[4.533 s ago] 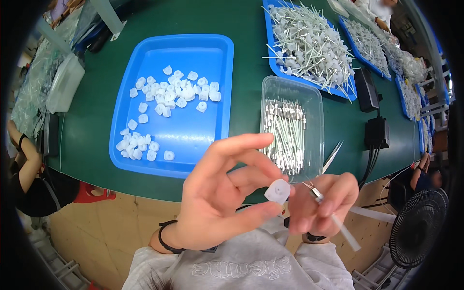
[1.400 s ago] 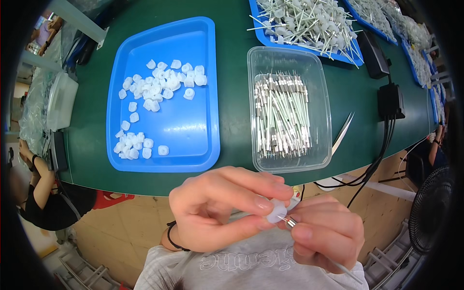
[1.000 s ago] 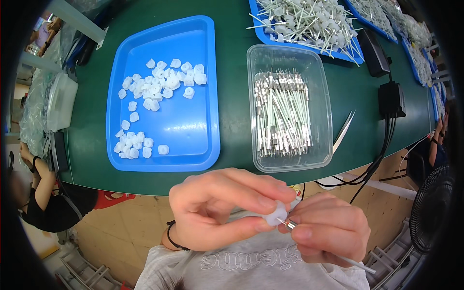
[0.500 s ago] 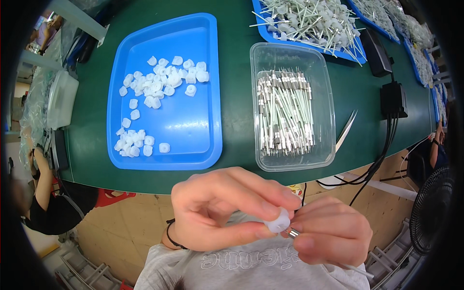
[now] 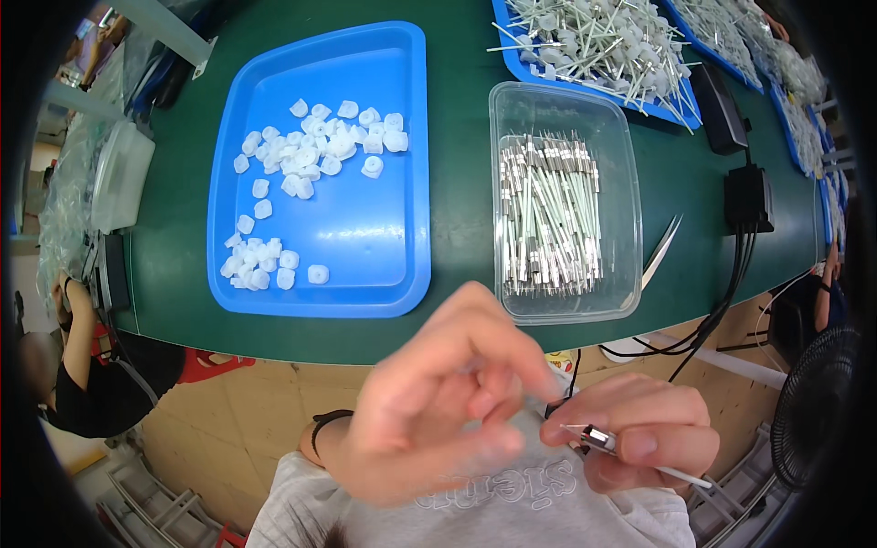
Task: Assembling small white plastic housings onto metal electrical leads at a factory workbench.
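My right hand [image 5: 639,434] pinches a thin white cable with a silver metal connector [image 5: 598,438] at its end. A fine bare pin points from the connector toward my left hand. My left hand [image 5: 438,402], smeared by motion, is raised beside it, thumb and index finger apart and the other fingers curled. No white cap shows between its fingertips; the inside of its curled fingers is partly hidden. Beyond my hands lies a blue tray [image 5: 365,265] with many small white plastic caps [image 5: 315,146]. Right of it, a clear plastic box [image 5: 617,210] holds a stack of similar short cables [image 5: 553,215].
Tweezers [image 5: 661,251] lie right of the clear box, near black adapters [image 5: 749,196] with hanging cables. Another blue tray [image 5: 512,59] at the back holds capped cables. A black fan [image 5: 813,402] stands at right. Other people sit at both sides of the green table [image 5: 457,228].
My left hand has drawn away from the connector and opened its pinch; the white cap it held there is out of sight. My right hand keeps the cable, its pin now exposed.
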The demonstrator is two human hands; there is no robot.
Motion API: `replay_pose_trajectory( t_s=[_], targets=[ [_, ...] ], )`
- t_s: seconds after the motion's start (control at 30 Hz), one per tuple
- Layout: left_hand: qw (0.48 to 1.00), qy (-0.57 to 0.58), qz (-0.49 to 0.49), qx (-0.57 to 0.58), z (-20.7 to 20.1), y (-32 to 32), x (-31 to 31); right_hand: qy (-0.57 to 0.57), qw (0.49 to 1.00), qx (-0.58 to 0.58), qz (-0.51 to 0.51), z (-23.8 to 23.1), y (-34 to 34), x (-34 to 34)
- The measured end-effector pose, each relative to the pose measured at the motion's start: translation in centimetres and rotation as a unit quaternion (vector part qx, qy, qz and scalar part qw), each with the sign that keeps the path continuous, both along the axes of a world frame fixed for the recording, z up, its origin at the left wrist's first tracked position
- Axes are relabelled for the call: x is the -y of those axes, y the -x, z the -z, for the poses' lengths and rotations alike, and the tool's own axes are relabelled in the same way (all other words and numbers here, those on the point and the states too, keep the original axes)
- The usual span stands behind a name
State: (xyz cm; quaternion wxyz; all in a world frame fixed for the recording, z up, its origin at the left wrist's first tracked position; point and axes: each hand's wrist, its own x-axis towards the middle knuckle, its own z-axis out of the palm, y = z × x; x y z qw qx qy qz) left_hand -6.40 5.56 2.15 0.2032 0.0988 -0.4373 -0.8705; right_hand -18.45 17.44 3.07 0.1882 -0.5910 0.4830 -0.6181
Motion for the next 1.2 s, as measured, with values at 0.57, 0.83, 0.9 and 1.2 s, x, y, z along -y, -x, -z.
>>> replay_pose_trajectory(
  t_s=[0.57, 0.83, 0.9, 1.2],
  targets=[
    [1.0, -0.007, 0.008, 0.028, -0.1, 0.7, -0.2, 0.071, 0.946, -0.246, 0.2, 1.8, -1.7, 0.0],
    [0.993, -0.1, -0.036, 0.05, -1.1, 1.2, -0.8, 0.206, 0.894, -0.242, 0.317, 4.8, -2.3, 1.7],
    [0.994, -0.093, -0.042, 0.048, -1.0, 1.3, -0.8, 0.215, 0.885, -0.24, 0.335, 5.1, -2.5, 2.2],
    [0.999, -0.035, -0.033, 0.005, -0.5, 1.1, -0.5, 0.19, 0.907, -0.226, 0.302, 4.7, -2.7, 1.7]
  ],
)
